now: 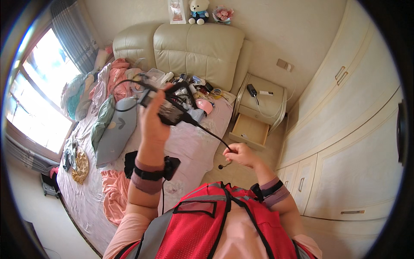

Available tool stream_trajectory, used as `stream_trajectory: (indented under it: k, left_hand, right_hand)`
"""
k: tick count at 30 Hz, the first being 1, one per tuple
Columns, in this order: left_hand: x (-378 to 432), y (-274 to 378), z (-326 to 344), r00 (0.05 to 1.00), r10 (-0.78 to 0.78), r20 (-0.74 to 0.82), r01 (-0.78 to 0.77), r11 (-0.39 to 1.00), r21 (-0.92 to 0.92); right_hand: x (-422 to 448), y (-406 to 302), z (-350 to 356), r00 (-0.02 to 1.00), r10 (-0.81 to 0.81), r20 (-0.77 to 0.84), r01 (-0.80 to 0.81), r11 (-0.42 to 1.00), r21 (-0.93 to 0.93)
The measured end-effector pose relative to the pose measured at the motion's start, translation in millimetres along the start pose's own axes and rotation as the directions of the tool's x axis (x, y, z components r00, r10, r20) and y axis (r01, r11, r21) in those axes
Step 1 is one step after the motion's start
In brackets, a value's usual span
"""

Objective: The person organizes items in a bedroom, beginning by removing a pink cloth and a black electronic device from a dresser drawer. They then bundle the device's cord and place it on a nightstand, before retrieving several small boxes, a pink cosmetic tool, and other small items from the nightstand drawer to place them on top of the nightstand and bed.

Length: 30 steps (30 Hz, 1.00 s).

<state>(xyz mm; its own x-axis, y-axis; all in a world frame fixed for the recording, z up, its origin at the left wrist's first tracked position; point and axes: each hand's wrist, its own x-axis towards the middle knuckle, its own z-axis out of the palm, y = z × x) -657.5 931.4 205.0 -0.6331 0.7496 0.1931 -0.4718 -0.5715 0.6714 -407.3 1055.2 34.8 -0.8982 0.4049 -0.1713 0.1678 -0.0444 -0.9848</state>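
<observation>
Raised over the bed, my left hand (pixel 153 119) grips a black power adapter (pixel 170 113) that bears a printed label. Around the same hand curves a loop of black cord, blurred. From the adapter's near end a black cable (pixel 210 133) runs down to the right. My right hand (pixel 242 156) pinches this cable between thumb and fingers. A short end with a small round black tip (pixel 221 167) hangs below the right hand. Beyond the adapter lies a heap of small items and cords, among them a pink rounded object (pixel 204 106).
A nightstand (pixel 275 87) with its lower drawer (pixel 247 131) pulled out stands right of the bed. On its top lie a black charger (pixel 251 90) and a white box (pixel 266 93). Pillows (pixel 117 132) and clothes cover the bed's left side. Wardrobe doors (pixel 355 181) line the right.
</observation>
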Motion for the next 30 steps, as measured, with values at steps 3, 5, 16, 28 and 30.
stream_trajectory:
  k: [3, 5, 16, 28, 30]
  left_hand:
    - [14, 34, -26, 0.985, 0.156, -0.076, -0.155, 0.988, 0.014]
    - [17, 56, -49, 0.967, 0.243, -0.078, -0.238, 0.969, 0.072]
    - [-7, 5, -49, 0.956, 0.258, -0.14, -0.011, 0.507, 0.862]
    - [-38, -60, -24, 0.919, -0.237, 0.317, -0.077, 0.678, 0.731]
    - [-40, -57, -24, 0.888, -0.377, 0.265, 0.025, 0.615, 0.788]
  right_hand:
    - [-9, 18, -29, 0.997, 0.062, -0.043, -0.067, 0.991, -0.119]
    - [-20, 14, -46, 0.992, 0.1, -0.078, -0.109, 0.985, -0.134]
    - [-32, -93, -14, 0.911, -0.39, -0.133, 0.351, 0.903, -0.246]
    - [-12, -165, 10, 0.702, -0.673, -0.233, 0.411, 0.65, -0.639]
    - [-11, -165, 9, 0.706, -0.651, -0.278, 0.396, 0.688, -0.608]
